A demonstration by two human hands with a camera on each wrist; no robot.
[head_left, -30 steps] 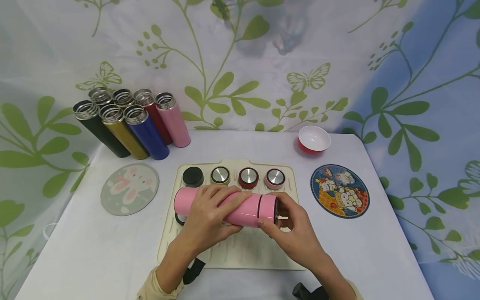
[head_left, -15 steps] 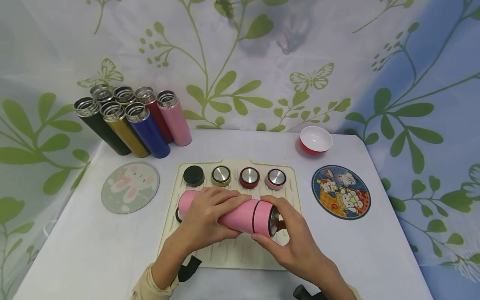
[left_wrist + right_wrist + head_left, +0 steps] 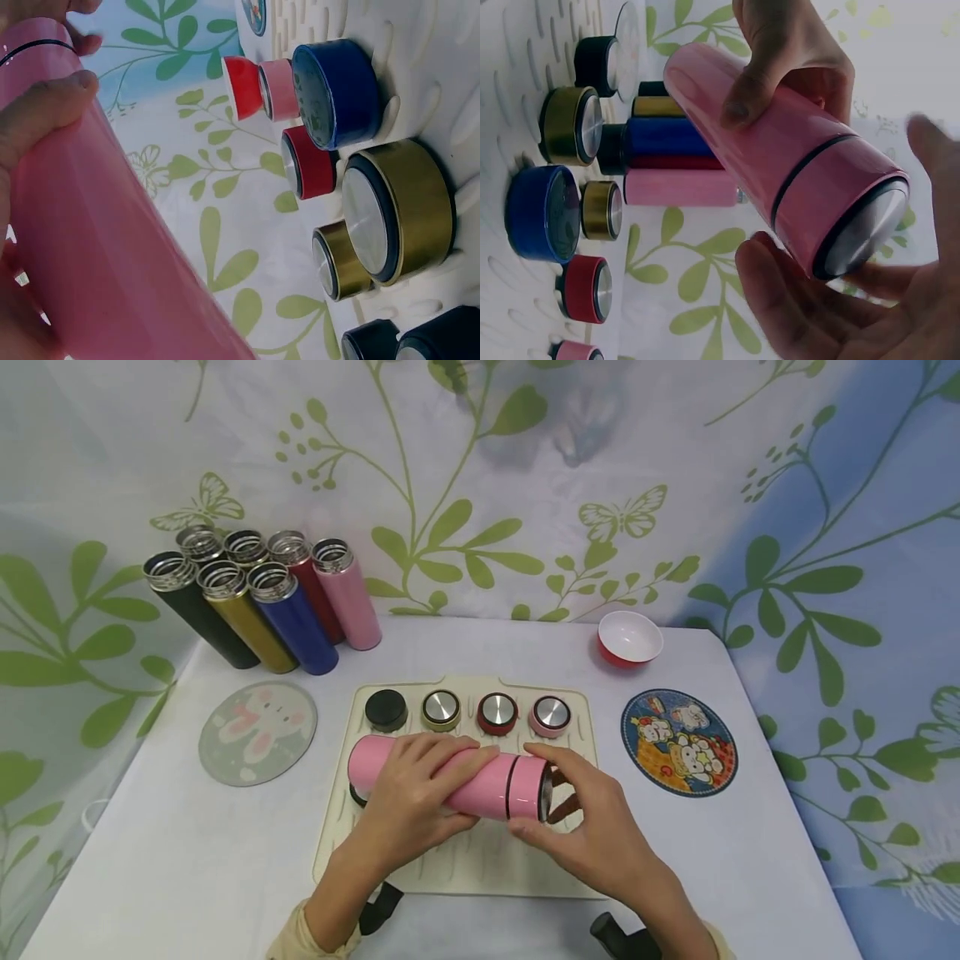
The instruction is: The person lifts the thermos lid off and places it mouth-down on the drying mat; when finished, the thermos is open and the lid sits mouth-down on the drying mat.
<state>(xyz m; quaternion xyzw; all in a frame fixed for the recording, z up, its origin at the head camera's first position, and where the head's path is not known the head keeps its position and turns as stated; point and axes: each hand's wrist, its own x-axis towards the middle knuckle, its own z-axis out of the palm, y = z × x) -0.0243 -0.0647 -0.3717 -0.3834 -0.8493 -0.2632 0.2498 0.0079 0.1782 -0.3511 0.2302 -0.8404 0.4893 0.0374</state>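
Observation:
A pink thermos bottle [image 3: 487, 789] with a matching lid [image 3: 528, 787] is held nearly level above the cream mat [image 3: 480, 872]. My left hand [image 3: 416, 789] wraps round its body, thumb along the side. Around the lid end my right hand [image 3: 603, 818] is spread. In the right wrist view gaps show between its fingers and the lid's silver-topped end [image 3: 866, 232]. A thin black ring runs between lid and body. At the mat's back are a black lid [image 3: 386, 711], a gold lid [image 3: 441, 710], a red lid [image 3: 497, 714] and a pink lid [image 3: 551, 717].
Several lidless bottles [image 3: 292, 627] stand at the back left. A grey rabbit coaster [image 3: 258, 733] lies left, a colourful coaster [image 3: 679, 742] right. A red bowl [image 3: 629, 638] sits behind. A blue lid [image 3: 337, 94] and larger gold lid [image 3: 401, 214] are also on the mat.
The bottle's lid end dipped, then came back up toward level. My right hand's fingers have loosened from the lid and shifted round it. The left hand keeps its hold.

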